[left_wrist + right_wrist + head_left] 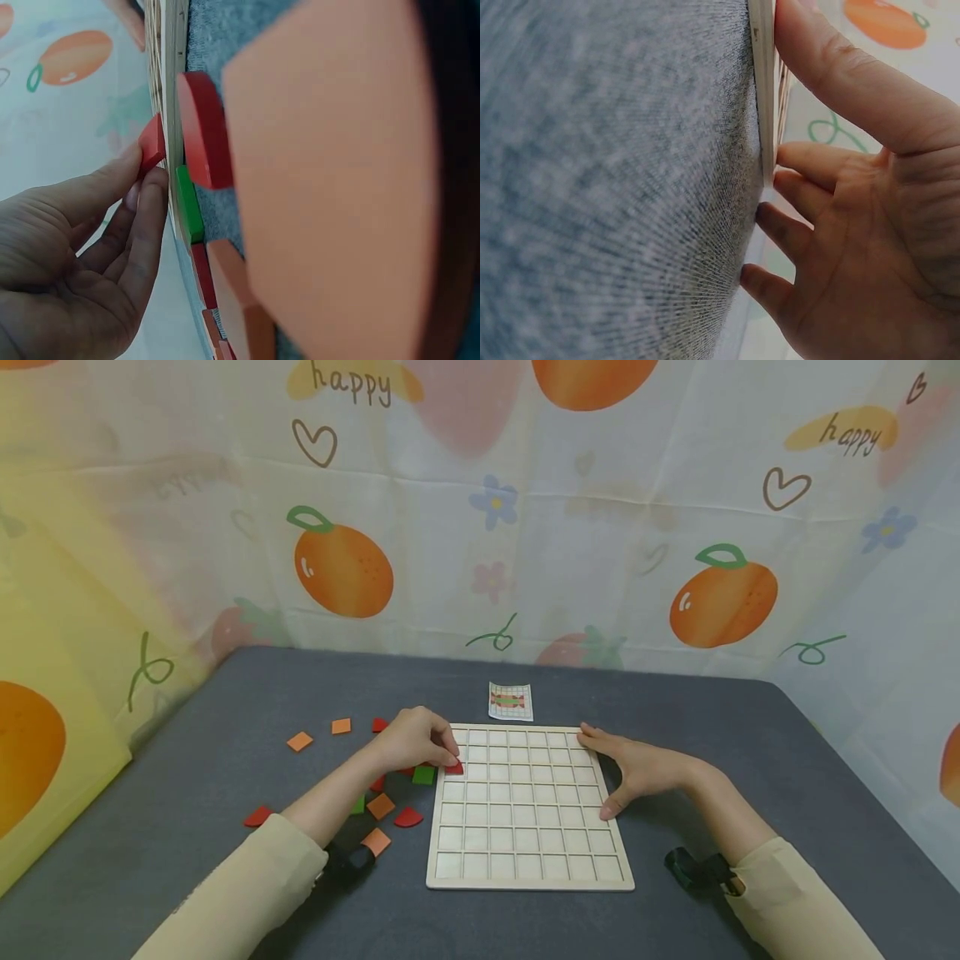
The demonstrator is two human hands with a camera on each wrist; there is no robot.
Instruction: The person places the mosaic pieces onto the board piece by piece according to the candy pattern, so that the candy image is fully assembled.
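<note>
A pale wooden grid board (531, 889) lies on the dark table. Between thumb and fingertips my left hand (417, 739) pinches a small red block (152, 142), held at the board's left edge near the upper left squares. Its full outline is partly covered by the fingers. On the other side, my right hand (647, 768) rests spread against the board's right edge. The right wrist view shows its thumb (832, 67) on the rim, with the other fingers extended. Beside the board's left edge lie a green block (423, 775) and a red rounded block (408, 817).
Orange blocks (381, 806) and other red and green pieces lie scattered left of the board. Farther left is a red piece (258, 816), with an orange one (300, 742) behind it. A small printed pattern card (511, 702) lies beyond the board. A patterned cloth hangs behind the table.
</note>
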